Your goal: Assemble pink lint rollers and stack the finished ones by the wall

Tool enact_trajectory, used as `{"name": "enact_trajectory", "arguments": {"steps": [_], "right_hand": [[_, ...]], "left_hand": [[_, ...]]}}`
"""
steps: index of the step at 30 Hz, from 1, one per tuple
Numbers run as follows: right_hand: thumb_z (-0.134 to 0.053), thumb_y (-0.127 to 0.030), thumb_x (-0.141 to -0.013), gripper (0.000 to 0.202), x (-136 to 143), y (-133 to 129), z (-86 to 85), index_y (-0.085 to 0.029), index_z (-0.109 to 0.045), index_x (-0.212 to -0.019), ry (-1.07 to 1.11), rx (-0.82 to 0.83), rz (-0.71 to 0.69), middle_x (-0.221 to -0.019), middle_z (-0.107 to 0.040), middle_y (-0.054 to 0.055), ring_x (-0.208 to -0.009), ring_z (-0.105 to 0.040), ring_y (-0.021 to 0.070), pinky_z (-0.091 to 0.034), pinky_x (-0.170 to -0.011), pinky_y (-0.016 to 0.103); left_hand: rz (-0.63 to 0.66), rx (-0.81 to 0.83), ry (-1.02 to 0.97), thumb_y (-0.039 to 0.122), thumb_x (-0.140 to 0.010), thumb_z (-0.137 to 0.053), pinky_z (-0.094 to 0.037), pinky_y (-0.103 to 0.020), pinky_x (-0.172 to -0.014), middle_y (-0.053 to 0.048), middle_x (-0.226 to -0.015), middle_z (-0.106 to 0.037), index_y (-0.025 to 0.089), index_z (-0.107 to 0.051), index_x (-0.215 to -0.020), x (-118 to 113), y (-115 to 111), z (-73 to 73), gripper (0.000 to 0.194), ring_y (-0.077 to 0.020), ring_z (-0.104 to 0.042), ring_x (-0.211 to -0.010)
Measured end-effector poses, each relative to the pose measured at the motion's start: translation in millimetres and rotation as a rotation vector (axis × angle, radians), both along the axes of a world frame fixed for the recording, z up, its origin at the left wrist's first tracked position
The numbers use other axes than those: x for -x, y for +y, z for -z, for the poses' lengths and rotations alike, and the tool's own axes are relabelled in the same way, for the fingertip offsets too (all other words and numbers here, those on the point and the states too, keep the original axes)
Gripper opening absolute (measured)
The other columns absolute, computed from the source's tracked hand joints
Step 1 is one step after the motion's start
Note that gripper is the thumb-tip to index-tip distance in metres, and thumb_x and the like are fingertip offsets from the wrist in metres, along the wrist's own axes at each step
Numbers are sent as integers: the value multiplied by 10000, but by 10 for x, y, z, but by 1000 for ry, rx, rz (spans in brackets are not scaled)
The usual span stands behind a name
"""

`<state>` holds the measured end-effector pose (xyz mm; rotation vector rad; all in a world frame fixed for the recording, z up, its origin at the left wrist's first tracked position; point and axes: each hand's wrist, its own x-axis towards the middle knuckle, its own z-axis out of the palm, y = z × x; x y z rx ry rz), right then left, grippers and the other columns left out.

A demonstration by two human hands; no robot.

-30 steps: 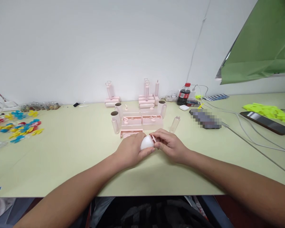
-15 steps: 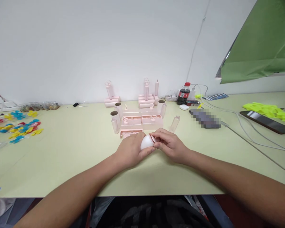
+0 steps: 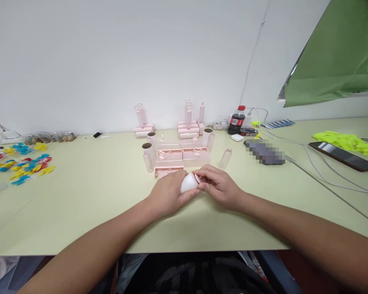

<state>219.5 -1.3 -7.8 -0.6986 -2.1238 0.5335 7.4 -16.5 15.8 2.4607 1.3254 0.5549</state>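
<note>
My left hand is closed around a white roll just above the table, in front of the pink parts. A round pink end piece sits at the roll's right end. My right hand pinches this end piece between thumb and fingers. Whether the end piece is fully seated, I cannot tell. Beyond my left hand lies an open pink box, partly hidden by that hand. A small clear pink bottle-like tube stands past my right hand.
Behind are pink trays, cardboard cores with clear tubes, and upright pink pieces by the wall. Right are a cola bottle, a blurred dark object, cables and a phone. Colourful flower pieces lie left.
Both hands keep the same hold on the white roll and its end piece. The whole view has shifted very slightly; nothing else visibly differs.
</note>
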Motion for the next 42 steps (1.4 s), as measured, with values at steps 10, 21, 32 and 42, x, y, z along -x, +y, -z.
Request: {"name": "enact_trajectory", "arguments": {"steps": [10, 21, 32, 42], "right_hand": [[-577, -439, -922, 376, -28, 71, 33, -179, -614, -1190, 173, 291, 5, -1020, -593, 98, -792, -591, 171, -516, -661, 306], [-736, -559, -736, 437, 87, -1, 2, -144, -602, -761, 204, 792, -294, -641, -543, -20, -589, -491, 103, -422, -533, 222], [-729, -570, -731, 461, 34, -18, -16, -117, -649, -762, 277, 722, -206, -579, -586, 7, -513, -517, 115, -405, -490, 234], [-728, -509, -745, 390, -65, 68, -20, -129, -654, -701, 408, 684, -175, -544, -584, 7, -461, -500, 115, -392, -451, 238]], "left_hand": [[18, 56, -309, 433, -840, -626, -476, -357, -802, -57, -1082, -662, 209, -553, -1182, 17, -3, -13, 415, -230, -615, -941], [77, 191, -592, 467, -855, -629, -485, -318, -809, -54, -1090, -658, 191, -560, -1158, 10, -52, -7, 415, -205, -617, -953], [178, 448, -704, 551, -884, -544, -540, -381, -740, -100, -1050, -685, 195, -498, -1184, -73, -162, -70, 467, -244, -667, -893], [-155, -173, -458, 142, -858, -497, -483, -280, -668, -69, -1140, -563, 214, -466, -1221, 129, 82, -16, 372, -123, -549, -782]]}}
